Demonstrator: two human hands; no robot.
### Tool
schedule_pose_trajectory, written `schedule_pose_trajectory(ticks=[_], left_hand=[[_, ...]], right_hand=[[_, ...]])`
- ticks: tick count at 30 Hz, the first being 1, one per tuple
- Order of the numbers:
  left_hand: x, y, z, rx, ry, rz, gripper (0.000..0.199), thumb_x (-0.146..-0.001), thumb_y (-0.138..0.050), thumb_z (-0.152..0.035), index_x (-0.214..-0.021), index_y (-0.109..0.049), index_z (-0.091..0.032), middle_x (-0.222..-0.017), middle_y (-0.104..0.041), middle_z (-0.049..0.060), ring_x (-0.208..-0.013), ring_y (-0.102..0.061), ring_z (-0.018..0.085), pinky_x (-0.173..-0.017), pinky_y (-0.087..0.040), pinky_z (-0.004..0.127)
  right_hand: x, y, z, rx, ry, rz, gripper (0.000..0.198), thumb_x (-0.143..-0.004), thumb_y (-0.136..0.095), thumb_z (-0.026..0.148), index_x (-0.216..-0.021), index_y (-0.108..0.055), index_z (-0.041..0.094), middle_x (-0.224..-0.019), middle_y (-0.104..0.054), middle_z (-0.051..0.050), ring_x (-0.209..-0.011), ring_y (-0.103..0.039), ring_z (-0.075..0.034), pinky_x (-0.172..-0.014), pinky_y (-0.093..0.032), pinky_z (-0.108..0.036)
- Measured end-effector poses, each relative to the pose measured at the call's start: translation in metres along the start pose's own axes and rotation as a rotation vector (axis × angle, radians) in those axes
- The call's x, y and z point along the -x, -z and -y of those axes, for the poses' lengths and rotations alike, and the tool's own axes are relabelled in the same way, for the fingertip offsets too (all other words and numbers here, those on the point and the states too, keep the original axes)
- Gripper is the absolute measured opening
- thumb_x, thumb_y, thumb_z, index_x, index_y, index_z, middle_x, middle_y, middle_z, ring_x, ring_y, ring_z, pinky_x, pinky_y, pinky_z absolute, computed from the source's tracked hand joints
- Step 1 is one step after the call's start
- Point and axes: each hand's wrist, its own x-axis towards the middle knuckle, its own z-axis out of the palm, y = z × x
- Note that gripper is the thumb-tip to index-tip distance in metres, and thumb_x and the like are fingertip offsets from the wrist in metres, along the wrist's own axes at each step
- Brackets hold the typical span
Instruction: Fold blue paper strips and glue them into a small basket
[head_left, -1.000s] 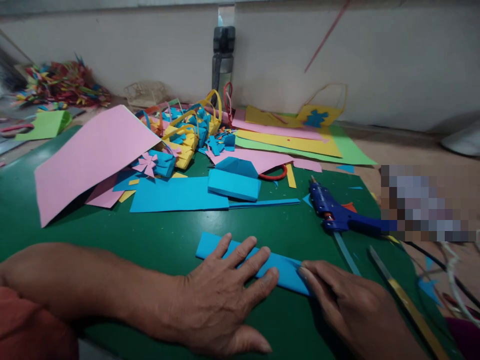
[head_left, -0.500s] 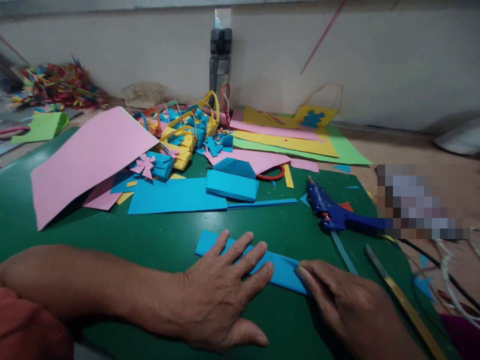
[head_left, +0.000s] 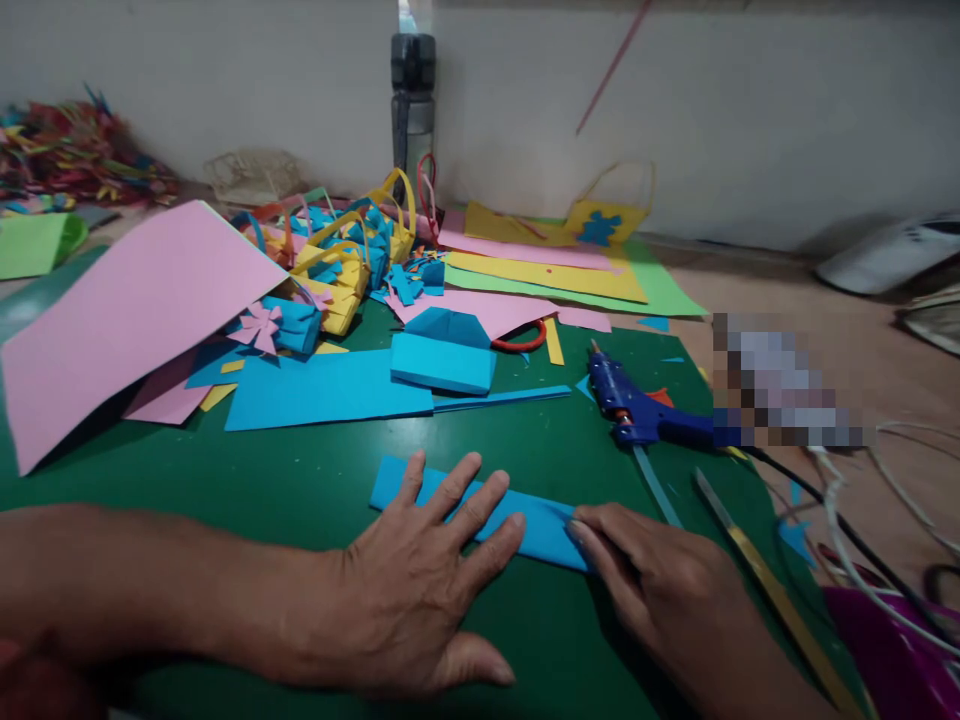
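A folded strip of blue paper (head_left: 536, 520) lies slantwise on the green mat (head_left: 300, 475). Across its left part my left hand (head_left: 420, 580) is laid flat, fingers spread, pressing it down. At its right end, my right hand (head_left: 660, 590) pinches the strip between thumb and fingers. Part of the strip is hidden beneath both hands. Just beyond lie a flat blue sheet (head_left: 315, 390), a folded blue paper piece (head_left: 442, 362) and a thin blue strip (head_left: 502, 399).
A blue glue gun (head_left: 645, 405) and a yellow-handled cutter knife (head_left: 772, 580) lie to the right, with cords (head_left: 832, 490) past them. Left stands a bent pink sheet (head_left: 142, 310). Small paper baskets (head_left: 345, 285), coloured sheets (head_left: 555, 285) and a bottle (head_left: 412, 115) are behind.
The view has turned slightly to the right, so everything appears shifted left. Both hands keep their places on the blue strip, with no visible change in their hold.
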Motion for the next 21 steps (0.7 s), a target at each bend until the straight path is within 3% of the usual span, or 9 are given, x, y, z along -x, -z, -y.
schedule_pose_trajectory(ticks=[7,12,15,18,21], left_hand=[[0.001,0.002,-0.001,0.023,0.02,0.027,0.079,-0.084,-0.022,-0.068,-0.144,-0.013,-0.019,-0.151,-0.009,0.017,-0.136,0.001,0.044,-0.089,-0.013,0.08],[0.001,0.005,-0.001,0.009,0.041,0.055,0.081,-0.082,-0.029,-0.068,-0.144,-0.012,-0.019,-0.151,-0.009,0.018,-0.135,0.002,0.044,-0.089,-0.013,0.08],[0.001,0.008,-0.002,0.018,0.025,0.077,0.082,-0.08,-0.034,-0.07,-0.145,-0.01,-0.025,-0.151,-0.009,0.015,-0.135,0.0,0.045,-0.087,-0.013,0.081],[0.001,0.007,-0.003,0.015,0.021,0.095,0.083,-0.076,-0.041,-0.071,-0.143,-0.011,-0.033,-0.152,-0.011,0.01,-0.135,-0.002,0.046,-0.085,-0.011,0.083],[0.001,0.002,-0.005,-0.007,0.059,0.085,0.085,-0.072,-0.05,-0.069,-0.142,-0.013,-0.037,-0.152,-0.013,0.01,-0.135,-0.001,0.046,-0.085,-0.008,0.084]], right_hand=[[0.0,0.001,-0.002,-0.003,0.026,0.018,0.03,-0.093,-0.035,0.02,-0.075,-0.058,0.018,-0.062,-0.066,-0.002,-0.053,-0.063,-0.014,-0.05,-0.045,-0.024],[0.0,0.0,-0.002,-0.015,0.032,0.015,0.029,-0.092,-0.035,0.021,-0.075,-0.058,0.018,-0.064,-0.067,-0.002,-0.054,-0.064,-0.014,-0.051,-0.046,-0.025],[-0.001,-0.001,0.0,-0.019,0.011,0.017,0.03,-0.092,-0.035,0.022,-0.075,-0.059,0.018,-0.064,-0.067,-0.003,-0.054,-0.063,-0.014,-0.051,-0.045,-0.025],[0.0,0.002,0.003,-0.046,-0.049,0.042,0.029,-0.091,-0.037,0.023,-0.075,-0.06,0.019,-0.066,-0.068,-0.003,-0.057,-0.064,-0.014,-0.053,-0.044,-0.025],[0.001,0.012,0.005,-0.09,-0.192,0.157,0.024,-0.091,-0.039,0.027,-0.081,-0.06,0.02,-0.069,-0.068,-0.001,-0.061,-0.065,-0.015,-0.055,-0.042,-0.025]])
